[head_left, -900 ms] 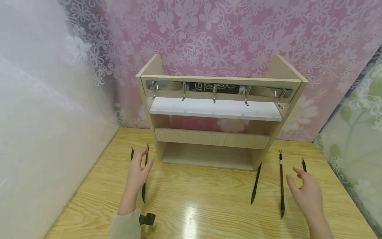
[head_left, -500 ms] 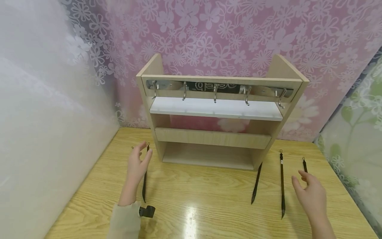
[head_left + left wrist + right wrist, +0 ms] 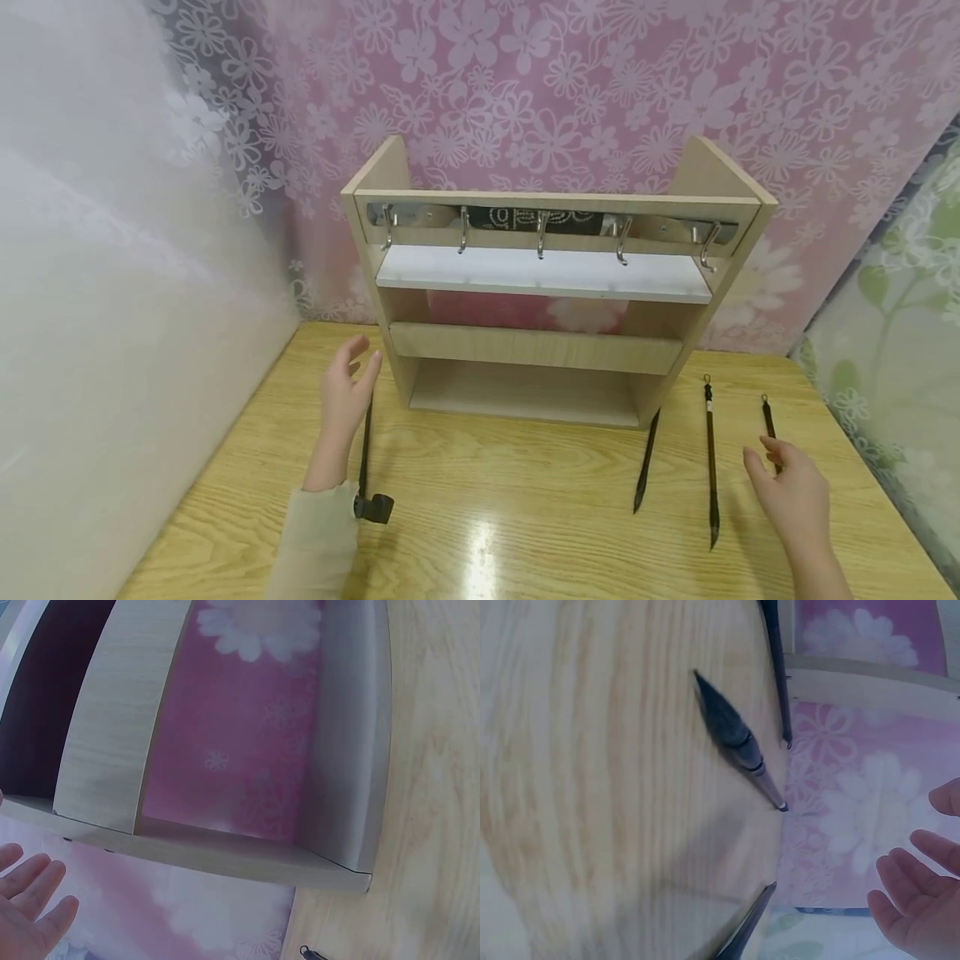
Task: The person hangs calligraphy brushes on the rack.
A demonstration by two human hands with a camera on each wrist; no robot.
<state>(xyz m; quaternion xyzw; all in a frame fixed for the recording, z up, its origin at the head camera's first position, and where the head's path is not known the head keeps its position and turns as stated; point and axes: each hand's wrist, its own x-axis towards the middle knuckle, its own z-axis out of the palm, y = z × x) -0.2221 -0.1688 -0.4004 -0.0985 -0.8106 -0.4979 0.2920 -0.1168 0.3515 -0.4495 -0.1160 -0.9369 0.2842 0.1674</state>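
My left hand (image 3: 348, 396) hovers left of the wooden rack with fingers relaxed and thumb apart, holding nothing. Under it lies a dark calligraphy brush (image 3: 365, 450), its upper end hidden by the hand. The left wrist view also shows this hand (image 3: 34, 907) with fingers spread beside the rack. My right hand (image 3: 795, 498), likewise holding nothing, hangs over the lower part of the rightmost brush (image 3: 768, 415). Just left of it lies a longer brush (image 3: 712, 467), tip toward me. Another brush (image 3: 647, 462) lies by the rack's right corner. The right wrist view shows a thick brush head (image 3: 726, 724) close up.
A pale wooden rack (image 3: 534, 346) with a white shelf (image 3: 540, 273) stands at the back of the table (image 3: 487, 483). Several metal hooks (image 3: 541, 237) line its top board. A flowered pink backdrop (image 3: 525, 100) is behind it; a white panel (image 3: 142, 292) borders the left.
My left hand has shifted forward toward the rack's left side and now covers the loops of the brushes there. My right hand has moved a little to the right.
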